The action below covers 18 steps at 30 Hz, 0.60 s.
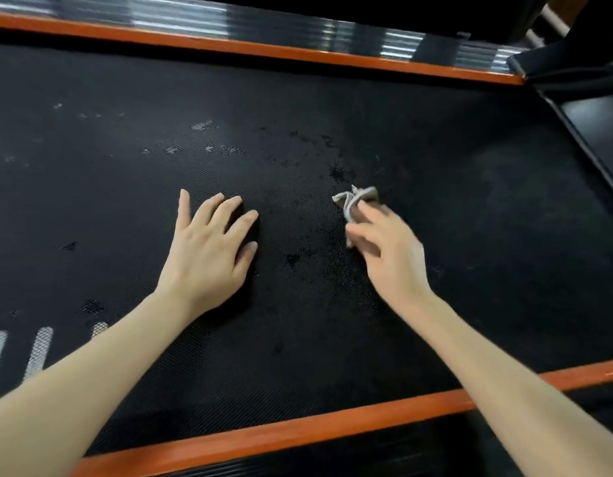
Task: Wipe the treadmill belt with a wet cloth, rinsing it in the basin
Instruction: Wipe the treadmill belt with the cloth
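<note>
The cloth (355, 203) is bunched under the right hand (384, 249) on the belt (470, 218); the left hand (208, 242) is laid flat beside; pale marks, seemingly dirt, lie up-left

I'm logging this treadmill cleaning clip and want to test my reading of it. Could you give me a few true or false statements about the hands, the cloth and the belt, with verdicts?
1. The right hand holds a cloth on the belt. True.
2. The left hand grips a second cloth. False: it lies flat on the belt with fingers spread and holds nothing.
3. Orange strips run along both long edges of the belt. True.
4. The cloth is spread out flat. False: it is bunched up under the right hand's fingers.
5. The belt is spotless. False: pale marks show beyond the left hand.
</note>
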### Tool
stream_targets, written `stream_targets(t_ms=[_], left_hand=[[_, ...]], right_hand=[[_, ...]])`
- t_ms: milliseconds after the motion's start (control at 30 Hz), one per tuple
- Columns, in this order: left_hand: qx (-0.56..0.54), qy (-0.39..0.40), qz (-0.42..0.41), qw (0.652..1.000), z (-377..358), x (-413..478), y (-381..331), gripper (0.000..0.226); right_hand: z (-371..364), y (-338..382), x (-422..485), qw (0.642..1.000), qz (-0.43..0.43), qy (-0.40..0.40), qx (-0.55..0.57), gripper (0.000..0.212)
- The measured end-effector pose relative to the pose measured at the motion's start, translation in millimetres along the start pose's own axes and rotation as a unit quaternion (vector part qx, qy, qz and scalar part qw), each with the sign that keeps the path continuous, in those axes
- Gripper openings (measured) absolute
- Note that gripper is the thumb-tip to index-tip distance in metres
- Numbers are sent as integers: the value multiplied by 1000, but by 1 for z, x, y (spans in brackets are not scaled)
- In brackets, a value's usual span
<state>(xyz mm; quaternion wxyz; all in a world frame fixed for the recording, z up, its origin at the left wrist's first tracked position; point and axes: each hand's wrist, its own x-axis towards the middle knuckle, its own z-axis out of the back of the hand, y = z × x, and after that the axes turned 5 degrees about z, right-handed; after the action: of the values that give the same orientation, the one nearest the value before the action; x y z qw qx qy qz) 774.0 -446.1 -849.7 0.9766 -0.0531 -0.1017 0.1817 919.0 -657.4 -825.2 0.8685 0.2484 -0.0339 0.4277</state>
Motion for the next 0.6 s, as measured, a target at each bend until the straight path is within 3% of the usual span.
stream_targets(t_ms=[100, 167, 333, 433, 500, 600], left_hand=[[-2, 3, 1, 1000, 1, 0, -1, 52], [-8, 6, 2, 1000, 2, 0, -1, 52], [-26, 19, 11, 999, 4, 2, 0, 49], [-29, 21, 11, 999, 5, 2, 0, 50], [-30, 24, 10, 999, 4, 2, 0, 51], [-32, 20, 9, 999, 3, 1, 0, 50]], right_hand=[[0, 22, -54, 994, 103, 26, 36, 24], [3, 14, -61, 991, 117, 43, 42, 33], [6, -6, -24, 997, -5, 36, 65, 31], [13, 12, -32, 995, -10, 66, 73, 60], [16, 11, -25, 997, 18, 70, 32, 66], [12, 2, -5, 991, 98, 56, -75, 57]])
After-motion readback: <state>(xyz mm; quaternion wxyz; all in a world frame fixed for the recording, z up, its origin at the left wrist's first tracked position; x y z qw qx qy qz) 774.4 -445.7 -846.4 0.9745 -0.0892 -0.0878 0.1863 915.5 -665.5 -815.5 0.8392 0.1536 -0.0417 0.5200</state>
